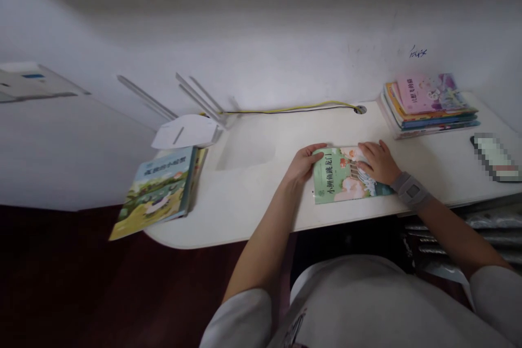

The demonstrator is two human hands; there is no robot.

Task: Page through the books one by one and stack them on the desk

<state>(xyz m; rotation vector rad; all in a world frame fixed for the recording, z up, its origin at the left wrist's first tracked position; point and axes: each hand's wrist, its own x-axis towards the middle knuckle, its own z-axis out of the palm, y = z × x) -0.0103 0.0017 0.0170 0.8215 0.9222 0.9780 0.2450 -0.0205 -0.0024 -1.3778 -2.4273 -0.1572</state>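
A green picture book [340, 179] with Chinese characters and a pink and orange drawing lies closed on the white desk [244, 196], turned sideways to me. My left hand [306, 163] grips the book's left edge, with the thumb on the cover and the other fingers at the edge and partly hidden. Over the upper right part of the cover rests my right hand [378, 163], its fingers spread flat. A grey band with a square face is on the right wrist.
Books are stacked [436, 103] at the back right, near a phone [495, 157] with a blurred screen. At the left stands a white router [185, 130] with antennas; beside it, several books [157, 190] overhang the desk edge. Cables [281, 111] run along the wall to a hole.
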